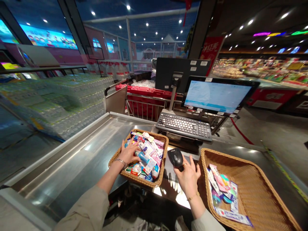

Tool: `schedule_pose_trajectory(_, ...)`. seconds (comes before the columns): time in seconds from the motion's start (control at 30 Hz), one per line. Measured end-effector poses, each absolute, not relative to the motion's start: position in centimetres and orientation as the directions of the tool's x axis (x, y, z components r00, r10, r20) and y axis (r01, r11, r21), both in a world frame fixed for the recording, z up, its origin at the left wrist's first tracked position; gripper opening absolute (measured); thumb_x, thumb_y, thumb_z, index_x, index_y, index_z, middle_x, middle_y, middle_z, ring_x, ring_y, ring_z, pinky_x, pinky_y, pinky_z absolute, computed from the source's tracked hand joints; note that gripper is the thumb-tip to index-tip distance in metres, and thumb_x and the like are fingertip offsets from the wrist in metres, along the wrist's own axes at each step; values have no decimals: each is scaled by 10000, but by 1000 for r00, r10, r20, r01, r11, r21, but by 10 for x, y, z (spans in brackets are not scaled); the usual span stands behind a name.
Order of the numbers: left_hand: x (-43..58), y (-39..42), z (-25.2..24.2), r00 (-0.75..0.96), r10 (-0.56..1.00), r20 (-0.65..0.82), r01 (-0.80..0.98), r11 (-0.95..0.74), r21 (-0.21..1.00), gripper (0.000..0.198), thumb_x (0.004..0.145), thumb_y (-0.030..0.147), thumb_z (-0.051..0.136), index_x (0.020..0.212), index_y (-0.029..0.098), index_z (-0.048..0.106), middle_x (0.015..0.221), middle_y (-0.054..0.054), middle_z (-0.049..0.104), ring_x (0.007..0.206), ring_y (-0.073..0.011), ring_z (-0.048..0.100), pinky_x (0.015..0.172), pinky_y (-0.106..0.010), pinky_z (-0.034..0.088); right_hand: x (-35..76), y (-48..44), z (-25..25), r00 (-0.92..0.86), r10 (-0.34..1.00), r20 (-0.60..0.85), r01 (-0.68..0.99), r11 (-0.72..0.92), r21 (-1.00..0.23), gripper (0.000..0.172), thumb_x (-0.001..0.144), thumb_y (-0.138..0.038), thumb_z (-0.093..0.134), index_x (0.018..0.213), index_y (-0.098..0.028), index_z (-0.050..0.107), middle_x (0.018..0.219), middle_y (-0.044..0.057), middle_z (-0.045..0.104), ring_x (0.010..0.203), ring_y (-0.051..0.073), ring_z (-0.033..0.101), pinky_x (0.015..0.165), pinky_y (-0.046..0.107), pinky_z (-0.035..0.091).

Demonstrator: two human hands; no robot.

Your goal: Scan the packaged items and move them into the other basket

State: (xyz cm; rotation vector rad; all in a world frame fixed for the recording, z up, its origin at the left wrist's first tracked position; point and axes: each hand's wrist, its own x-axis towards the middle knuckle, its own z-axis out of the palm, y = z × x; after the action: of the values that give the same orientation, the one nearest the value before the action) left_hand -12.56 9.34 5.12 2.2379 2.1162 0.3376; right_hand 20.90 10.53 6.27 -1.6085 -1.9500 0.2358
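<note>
My left hand (130, 152) reaches into the left wicker basket (166, 144), palm down with its fingers spread over a jumble of small packaged goods. Its thumb lies against a blue cylindrical package (142, 157); no firm grip shows. Around it are boxes, blister cards and a round-topped pack (136, 169). Between the two baskets, my right hand (189, 175) holds a black handheld barcode scanner (175, 157) above a bright plate (169, 179) in the counter. Some of its fingers stick out to the right; the handle is hidden by the hand.
The right wicker basket (255, 192) holds several packages (222, 184) along its left side. Behind stand a keyboard (184, 125), a lit monitor (214, 94) and a second dark screen (179, 73). The metal counter (84, 160) has a raised rim. Bottle packs (60, 99) are stacked at left.
</note>
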Motion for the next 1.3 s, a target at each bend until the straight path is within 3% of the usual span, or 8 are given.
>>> schedule_pose_trajectory(0.23, -118, 97, 45, 75, 988, 138, 987, -93, 134, 504, 684, 548, 737, 1135, 342, 643, 1477, -55, 471, 1461, -371, 176, 1076, -717, -131, 211, 103, 65, -89, 943, 322, 831, 248, -497, 365, 754, -275, 513, 1086, -242, 662, 1310, 48, 614, 1412, 297, 290, 1121, 583, 101)
schedule_pose_trajectory(0.4, -122, 91, 46, 88, 991, 101, 981, -104, 166, 558, 671, 518, 755, 1193, 373, 624, 1501, -45, 436, 1457, -387, 177, 1087, -711, -105, 215, 101, 64, -74, 940, 334, 835, 241, -494, 333, 747, -274, 521, 1040, -237, 674, 1312, 40, 613, 1411, 291, 292, 1124, 572, 108)
schedule_pose_trajectory(0.53, -120, 91, 51, 87, 989, 117, 980, -106, 170, 482, 660, 546, 757, 1095, 358, 674, 1483, -40, 460, 1454, -386, 189, 1090, -706, -113, 216, 101, 61, -72, 937, 342, 837, 243, -490, 324, 757, -274, 525, 1043, -243, 675, 1314, 37, 612, 1413, 295, 289, 1119, 574, 120)
schedule_pose_trajectory(0.83, -81, 102, 69, 61, 948, 314, 991, -94, 94, 328, 741, 541, 698, 910, 262, 660, 1498, -38, 437, 1461, -361, 188, 1107, -703, -138, 213, 101, 71, -72, 942, 327, 831, 238, -503, 248, 742, -250, 547, 941, -236, 695, 1305, 34, 619, 1418, 297, 285, 1121, 569, 128)
schedule_pose_trajectory(1.03, -60, 112, 78, 38, 931, 363, 993, -75, 88, 330, 752, 551, 684, 850, 239, 642, 1505, -57, 426, 1461, -379, 172, 1104, -720, -127, 212, 99, 76, -76, 949, 305, 812, 236, -533, 264, 727, -276, 549, 944, -253, 697, 1308, 18, 617, 1418, 302, 281, 1113, 587, 113)
schedule_pose_trajectory(1.3, -38, 118, 88, 28, 906, 423, 992, -76, 99, 305, 782, 538, 660, 858, 242, 655, 1467, -63, 479, 1468, -386, 136, 1108, -725, -122, 211, 95, 77, -97, 939, 331, 836, 258, -485, 267, 757, -267, 525, 964, -256, 693, 1319, 29, 609, 1419, 301, 271, 1108, 595, 108)
